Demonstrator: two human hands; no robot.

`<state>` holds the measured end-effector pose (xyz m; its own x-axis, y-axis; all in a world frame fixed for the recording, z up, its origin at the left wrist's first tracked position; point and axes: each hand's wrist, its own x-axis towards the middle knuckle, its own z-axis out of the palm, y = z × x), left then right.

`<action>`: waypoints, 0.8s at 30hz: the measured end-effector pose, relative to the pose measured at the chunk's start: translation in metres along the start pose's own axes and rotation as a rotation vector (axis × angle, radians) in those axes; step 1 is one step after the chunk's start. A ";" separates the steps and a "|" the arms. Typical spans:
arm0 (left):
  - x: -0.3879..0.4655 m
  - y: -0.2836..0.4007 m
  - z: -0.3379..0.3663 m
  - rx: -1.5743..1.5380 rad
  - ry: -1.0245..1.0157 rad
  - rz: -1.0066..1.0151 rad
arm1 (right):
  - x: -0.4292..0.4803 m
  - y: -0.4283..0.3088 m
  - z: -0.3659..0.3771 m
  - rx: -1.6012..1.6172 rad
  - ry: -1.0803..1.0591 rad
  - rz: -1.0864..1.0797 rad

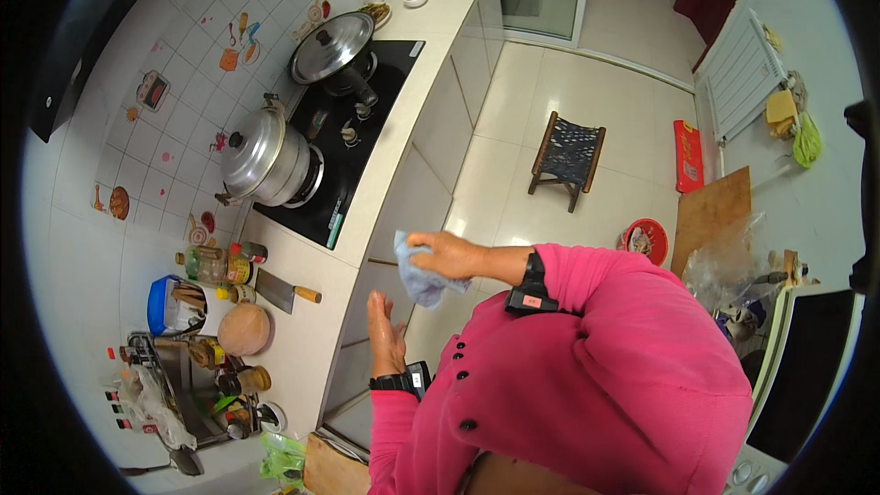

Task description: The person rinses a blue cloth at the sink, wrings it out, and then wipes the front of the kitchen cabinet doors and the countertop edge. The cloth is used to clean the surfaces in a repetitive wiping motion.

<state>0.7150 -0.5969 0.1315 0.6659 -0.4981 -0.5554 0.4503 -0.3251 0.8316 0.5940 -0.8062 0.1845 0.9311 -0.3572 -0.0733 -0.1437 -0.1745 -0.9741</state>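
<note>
A light blue cloth point(425, 282) hangs from my right hand point(443, 254), gripped between thumb and fingers in front of my pink top. My left hand point(386, 337) is raised below it, holding nothing, apart from the cloth and seen partly edge-on; its skin looks wet. Both hands are in front of the cabinet doors, off the edge of the pale countertop point(309, 371). On that counter, nearest my left hand, lie a cleaver point(278, 291) with a wooden handle and a round, pale orange gourd or melon point(244, 330).
A lidded steamer pot point(265, 158) and a lidded wok point(335, 48) sit on the black gas hob point(375, 127). Bottles point(206, 265) and a utensil caddy point(175, 306) line the wall. Behind are a folding stool point(569, 155), a red bin point(646, 240) and a microwave oven point(801, 364).
</note>
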 end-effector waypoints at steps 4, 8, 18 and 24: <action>0.014 0.012 0.013 0.023 -0.271 -0.042 | -0.018 -0.001 -0.020 -0.038 0.049 0.146; 0.024 0.027 0.051 -0.147 -0.600 -0.119 | -0.019 -0.008 -0.023 -0.005 -0.134 -0.185; 0.046 0.090 0.157 -0.366 -0.543 0.180 | 0.018 0.048 -0.133 0.052 0.174 -0.055; 0.075 0.126 0.285 -0.321 -0.510 0.157 | 0.014 0.078 -0.244 -0.053 0.388 0.010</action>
<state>0.6522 -0.9042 0.1972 0.4063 -0.8676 -0.2867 0.5788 0.0016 0.8155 0.5142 -1.0486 0.1599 0.7351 -0.6779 0.0138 -0.1781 -0.2127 -0.9607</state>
